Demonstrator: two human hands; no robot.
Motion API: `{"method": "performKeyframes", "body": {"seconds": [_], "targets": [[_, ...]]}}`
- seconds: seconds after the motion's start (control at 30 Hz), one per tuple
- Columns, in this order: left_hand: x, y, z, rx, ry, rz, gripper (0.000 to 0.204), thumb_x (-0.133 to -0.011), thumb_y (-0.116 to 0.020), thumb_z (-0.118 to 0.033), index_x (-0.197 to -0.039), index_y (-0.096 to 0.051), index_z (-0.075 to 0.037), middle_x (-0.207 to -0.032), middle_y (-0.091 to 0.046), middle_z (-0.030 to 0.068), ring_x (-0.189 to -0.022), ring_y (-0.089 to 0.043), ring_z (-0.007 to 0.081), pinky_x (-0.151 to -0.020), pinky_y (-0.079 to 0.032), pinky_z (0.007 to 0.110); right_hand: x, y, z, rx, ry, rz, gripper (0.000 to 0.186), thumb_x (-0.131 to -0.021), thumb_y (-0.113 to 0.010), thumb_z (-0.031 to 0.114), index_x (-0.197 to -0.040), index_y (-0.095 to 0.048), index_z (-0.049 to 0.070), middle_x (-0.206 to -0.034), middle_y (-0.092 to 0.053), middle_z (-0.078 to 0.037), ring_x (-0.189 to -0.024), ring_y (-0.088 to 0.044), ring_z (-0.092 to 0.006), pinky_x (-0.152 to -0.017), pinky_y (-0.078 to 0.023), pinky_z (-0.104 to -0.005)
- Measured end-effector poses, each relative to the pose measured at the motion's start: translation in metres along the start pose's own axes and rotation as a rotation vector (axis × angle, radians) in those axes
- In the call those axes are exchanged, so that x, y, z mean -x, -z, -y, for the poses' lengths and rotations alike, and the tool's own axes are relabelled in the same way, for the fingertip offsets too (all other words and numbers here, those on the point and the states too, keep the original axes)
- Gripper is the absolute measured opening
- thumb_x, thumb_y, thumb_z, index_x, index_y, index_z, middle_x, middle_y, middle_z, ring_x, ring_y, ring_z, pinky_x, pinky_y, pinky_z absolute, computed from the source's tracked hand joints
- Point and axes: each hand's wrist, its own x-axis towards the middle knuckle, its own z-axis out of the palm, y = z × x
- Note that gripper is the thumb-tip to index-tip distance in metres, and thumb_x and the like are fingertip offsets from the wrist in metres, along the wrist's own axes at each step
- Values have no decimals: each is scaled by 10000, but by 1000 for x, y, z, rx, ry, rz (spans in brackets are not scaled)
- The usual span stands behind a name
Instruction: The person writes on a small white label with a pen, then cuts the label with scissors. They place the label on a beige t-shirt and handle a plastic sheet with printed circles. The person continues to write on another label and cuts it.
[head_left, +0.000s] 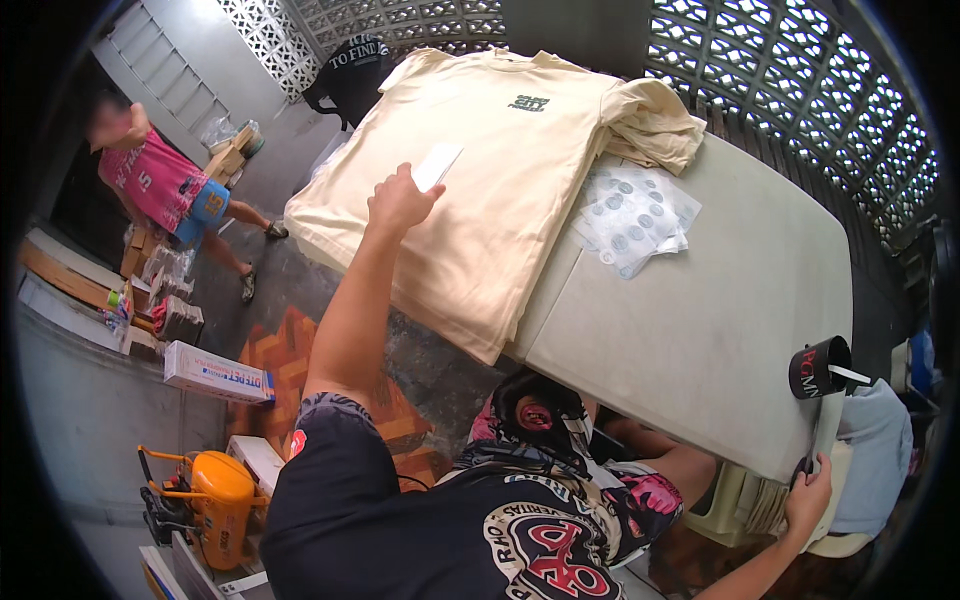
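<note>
A cream T-shirt with small dark green lettering on its chest lies spread over the left part of the table. Above its lower left area, my left hand grips a flat white rectangular piece between thumb and fingers. Down at the table's near right corner, my right hand is closed around the dark end of a long flat grey tool; its exact kind is unclear. Close beyond that tool stands a black mug with a white stick in it.
Translucent sheets with round prints lie beside the shirt on the pale folding table. A stool with folded cloth is below its right corner. An orange compressor and a long box sit left; another person stands beyond.
</note>
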Motion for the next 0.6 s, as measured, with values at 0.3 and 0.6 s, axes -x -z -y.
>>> {"method": "performKeyframes", "body": {"seconds": [0.3, 0.6], "targets": [[-10, -2, 8, 242, -304, 107, 749, -734, -855, -282, -1382, -552, -60, -1204, -674, 175, -1119, -640, 313, -978, -497, 423, 21, -20, -70, -458, -167, -190, 393, -976, -555, 75, -1365, -513, 110, -836, -546, -14, -714, -493, -129, -674, -444, -295], [21, 3, 13, 401, -582, 238, 684, -680, -876, -89, -1312, -618, -52, -1188, -686, 132, -1129, -626, 257, -998, -496, 374, 51, 5, -62, -1182, 3, -456, 416, -1028, -563, 148, -1423, -455, 75, -1175, -611, -51, -984, -589, -127, -802, -461, -268]]}}
